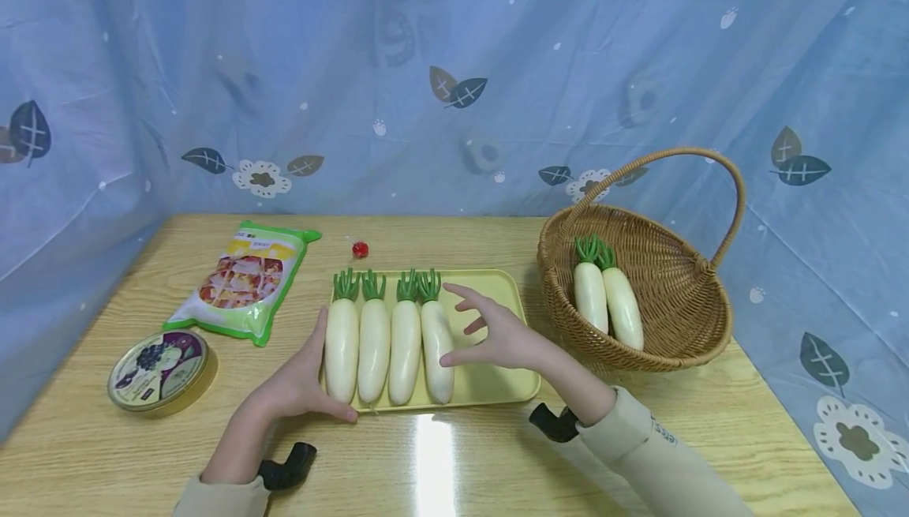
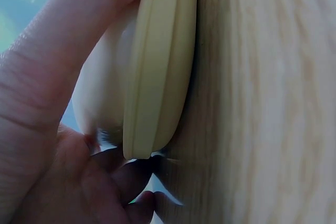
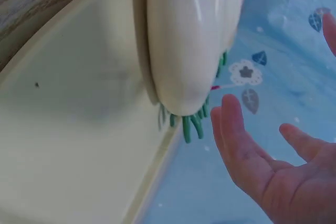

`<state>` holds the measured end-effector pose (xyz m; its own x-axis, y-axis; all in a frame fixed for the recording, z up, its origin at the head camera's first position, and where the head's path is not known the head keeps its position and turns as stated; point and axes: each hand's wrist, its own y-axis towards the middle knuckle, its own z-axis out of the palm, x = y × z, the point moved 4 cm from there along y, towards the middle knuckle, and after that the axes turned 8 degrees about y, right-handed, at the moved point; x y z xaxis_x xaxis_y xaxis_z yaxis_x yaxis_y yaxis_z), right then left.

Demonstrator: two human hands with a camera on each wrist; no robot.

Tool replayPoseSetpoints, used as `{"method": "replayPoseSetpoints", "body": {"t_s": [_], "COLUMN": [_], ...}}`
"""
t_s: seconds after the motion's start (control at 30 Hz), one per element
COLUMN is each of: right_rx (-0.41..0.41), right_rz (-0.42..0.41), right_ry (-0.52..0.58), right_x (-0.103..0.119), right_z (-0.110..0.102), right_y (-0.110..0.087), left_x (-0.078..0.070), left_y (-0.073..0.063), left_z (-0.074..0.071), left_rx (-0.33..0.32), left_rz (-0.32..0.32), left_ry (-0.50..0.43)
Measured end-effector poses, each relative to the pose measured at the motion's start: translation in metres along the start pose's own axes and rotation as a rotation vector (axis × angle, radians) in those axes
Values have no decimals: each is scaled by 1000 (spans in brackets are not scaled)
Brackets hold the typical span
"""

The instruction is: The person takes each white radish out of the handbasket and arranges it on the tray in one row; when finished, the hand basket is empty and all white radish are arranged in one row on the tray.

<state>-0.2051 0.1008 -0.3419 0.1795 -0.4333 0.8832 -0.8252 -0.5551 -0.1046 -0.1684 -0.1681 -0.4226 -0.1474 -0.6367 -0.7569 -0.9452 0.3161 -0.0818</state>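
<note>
In the head view, several white radishes (image 1: 405, 351) with green stalk ends lie side by side on a pale yellow tray (image 1: 497, 379). My left hand (image 1: 307, 379) spans the tray's front left corner, its fingers along the left side by the outermost radish (image 1: 342, 351) and its thumb at the front rim. The left wrist view shows the thumb (image 2: 58, 40) crossing close over the tray edge (image 2: 157, 72). My right hand (image 1: 497, 335) hovers over the tray with spread fingers, beside the rightmost radish (image 1: 437, 347). Nothing is in its grasp.
A wicker basket (image 1: 660, 296) holding two white radishes (image 1: 591, 296) stands tilted at the right. Left of the tray lie a green-edged food packet (image 1: 245, 280) and a round tin (image 1: 159, 371). A small red object (image 1: 360, 249) sits behind the tray. Patterned blue cloth (image 1: 398, 146) hangs behind the table.
</note>
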Motion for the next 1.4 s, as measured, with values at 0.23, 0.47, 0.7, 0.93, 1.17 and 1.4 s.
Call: {"method": "replayPoseSetpoints", "body": {"t_s": [0.23, 0.47, 0.7, 0.93, 1.17, 1.4], "right_rx": [-9, -45, -82, -101, -153, -205], "right_rz": [-21, -51, -77, -100, -77, -31], "right_ry": [23, -10, 8, -13, -58, -80], "right_x": [7, 16, 24, 27, 24, 21], "right_z": [-16, -38, -62, -80, -99, -119], "right_y": [-15, -30, -44, -54, -65, -79], "left_x": [1, 1, 0, 0, 0, 1], "left_y": [0, 0, 0, 0, 1, 1], "left_z": [0, 0, 0, 0, 1, 0], "left_rx": [-2, -4, 1, -1, -9, -13], "left_rz": [-2, -2, -8, -1, 24, 30], "left_ry": [5, 5, 12, 0, -12, -24]}}
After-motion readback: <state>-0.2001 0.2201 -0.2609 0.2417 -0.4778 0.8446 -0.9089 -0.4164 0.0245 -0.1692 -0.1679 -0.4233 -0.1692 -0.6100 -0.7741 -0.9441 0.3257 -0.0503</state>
